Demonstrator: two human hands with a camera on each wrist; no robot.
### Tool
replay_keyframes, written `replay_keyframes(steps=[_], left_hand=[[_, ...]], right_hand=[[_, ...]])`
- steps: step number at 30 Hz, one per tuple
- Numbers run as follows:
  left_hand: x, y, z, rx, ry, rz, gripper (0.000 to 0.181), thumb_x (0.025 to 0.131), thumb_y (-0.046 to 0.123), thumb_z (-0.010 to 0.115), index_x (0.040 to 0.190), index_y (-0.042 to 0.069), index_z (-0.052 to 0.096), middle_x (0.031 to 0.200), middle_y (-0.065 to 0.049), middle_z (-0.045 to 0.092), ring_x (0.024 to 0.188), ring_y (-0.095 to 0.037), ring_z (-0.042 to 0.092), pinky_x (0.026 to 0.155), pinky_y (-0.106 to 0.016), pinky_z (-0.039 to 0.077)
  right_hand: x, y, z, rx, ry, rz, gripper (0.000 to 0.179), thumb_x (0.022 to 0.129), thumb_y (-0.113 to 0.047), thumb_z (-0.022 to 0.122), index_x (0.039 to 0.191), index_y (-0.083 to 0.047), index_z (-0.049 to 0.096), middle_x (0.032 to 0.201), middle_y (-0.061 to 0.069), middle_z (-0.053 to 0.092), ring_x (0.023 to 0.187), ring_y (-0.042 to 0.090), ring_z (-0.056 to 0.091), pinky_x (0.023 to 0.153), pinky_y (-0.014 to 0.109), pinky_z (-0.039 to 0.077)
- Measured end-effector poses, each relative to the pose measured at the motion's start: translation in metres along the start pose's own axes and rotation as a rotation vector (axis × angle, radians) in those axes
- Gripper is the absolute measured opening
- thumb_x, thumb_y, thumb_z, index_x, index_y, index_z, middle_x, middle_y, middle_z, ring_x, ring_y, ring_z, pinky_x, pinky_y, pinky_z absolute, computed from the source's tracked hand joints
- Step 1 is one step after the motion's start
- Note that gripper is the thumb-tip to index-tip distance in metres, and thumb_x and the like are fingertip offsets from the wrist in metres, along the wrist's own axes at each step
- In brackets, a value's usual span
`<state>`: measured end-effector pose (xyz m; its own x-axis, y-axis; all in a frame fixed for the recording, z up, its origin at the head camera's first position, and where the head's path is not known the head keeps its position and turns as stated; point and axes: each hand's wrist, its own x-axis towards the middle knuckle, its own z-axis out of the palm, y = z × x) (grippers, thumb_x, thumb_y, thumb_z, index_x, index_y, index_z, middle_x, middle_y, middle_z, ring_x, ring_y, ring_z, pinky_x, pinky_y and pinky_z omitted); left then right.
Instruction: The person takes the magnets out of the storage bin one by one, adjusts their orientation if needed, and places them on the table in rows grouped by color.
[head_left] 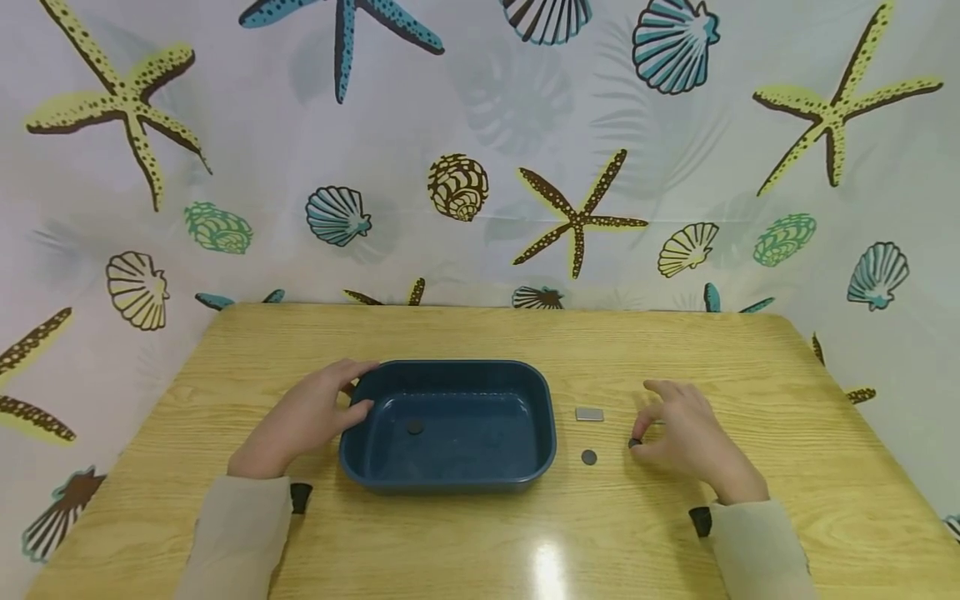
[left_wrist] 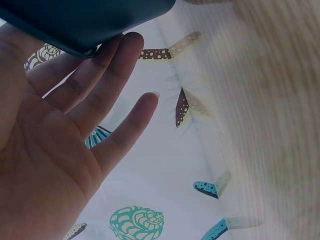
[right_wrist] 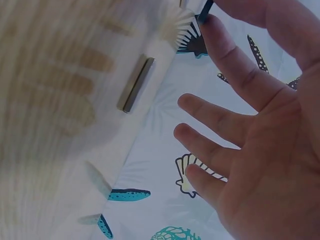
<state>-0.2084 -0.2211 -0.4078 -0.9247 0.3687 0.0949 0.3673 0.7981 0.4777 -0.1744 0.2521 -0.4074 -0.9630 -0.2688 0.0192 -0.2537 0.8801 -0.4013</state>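
A dark blue rectangular tray lies on the table, with one small dark disc inside it. My left hand holds its far left corner, the thumb over the left rim. In the left wrist view the other fingers reach along the tray's outer wall, partly hidden by it. Right of the tray my right hand pinches another small dark disc between thumb and index finger, close over the table. Its remaining fingers are spread loosely. Nearby lie a third dark disc and a small grey metallic bar.
The wooden table ends at a patterned sheet with starfish and shells, which hangs behind it and along both sides. Dark bands show at both wrists beside the light sleeves.
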Motion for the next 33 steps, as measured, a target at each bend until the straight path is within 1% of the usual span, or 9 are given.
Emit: replay_keyframes(steps=[6,10,16,21,25,33], left_hand=[[-0.0018,-0.0024,0.0011,0.004,0.001,0.003,0.052,0.095,0.010,0.070,0.145,0.000,0.056,0.130,-0.020,0.067,0.104,-0.031,0.067,0.078,-0.037,0.057],[-0.0017,-0.0031,0.0014,-0.003,0.005,-0.002,0.052,0.096,0.010,0.070,0.145,0.000,0.055,0.129,-0.019,0.067,0.105,-0.031,0.067,0.077,-0.035,0.057],[-0.0009,-0.0014,0.0006,-0.006,0.006,-0.002,0.052,0.096,0.010,0.070,0.144,0.000,0.056,0.129,-0.019,0.067,0.105,-0.031,0.067,0.078,-0.036,0.057],[-0.0012,-0.0005,-0.0001,-0.005,0.003,-0.003,0.052,0.096,0.010,0.070,0.144,-0.001,0.056,0.129,-0.019,0.067,0.105,-0.031,0.068,0.079,-0.038,0.058],[-0.0013,-0.0006,0.0000,0.004,0.004,-0.004,0.052,0.095,0.010,0.070,0.144,-0.001,0.056,0.128,-0.019,0.067,0.105,-0.032,0.068,0.079,-0.038,0.058],[-0.0012,-0.0006,-0.0004,0.005,0.006,-0.003,0.052,0.095,0.010,0.070,0.144,-0.001,0.056,0.127,-0.019,0.068,0.104,-0.031,0.068,0.078,-0.036,0.057]], right_hand=[[0.0028,0.0025,0.0070,0.014,-0.030,-0.016,0.017,0.078,-0.016,0.087,0.071,-0.023,0.073,0.153,0.030,0.048,0.146,0.055,0.033,0.120,0.073,0.014],[0.0045,0.0031,0.0095,0.022,-0.051,-0.015,0.018,0.078,-0.015,0.087,0.071,-0.023,0.072,0.154,0.030,0.046,0.147,0.054,0.031,0.121,0.072,0.011],[0.0043,0.0041,0.0087,0.029,-0.084,-0.022,0.018,0.077,-0.015,0.087,0.072,-0.023,0.071,0.156,0.033,0.042,0.148,0.057,0.028,0.121,0.074,0.008],[0.0020,0.0065,0.0041,0.022,-0.065,-0.034,0.012,0.078,-0.019,0.088,0.079,-0.022,0.076,0.157,0.033,0.041,0.147,0.060,0.028,0.120,0.075,0.010],[0.0006,0.0088,0.0011,0.033,-0.045,-0.037,0.009,0.079,-0.019,0.085,0.082,-0.021,0.077,0.157,0.033,0.041,0.147,0.060,0.027,0.120,0.075,0.009],[0.0010,0.0077,0.0003,0.066,-0.050,-0.037,0.010,0.082,-0.020,0.085,0.089,-0.018,0.078,0.158,0.033,0.038,0.148,0.060,0.024,0.120,0.074,0.007]])
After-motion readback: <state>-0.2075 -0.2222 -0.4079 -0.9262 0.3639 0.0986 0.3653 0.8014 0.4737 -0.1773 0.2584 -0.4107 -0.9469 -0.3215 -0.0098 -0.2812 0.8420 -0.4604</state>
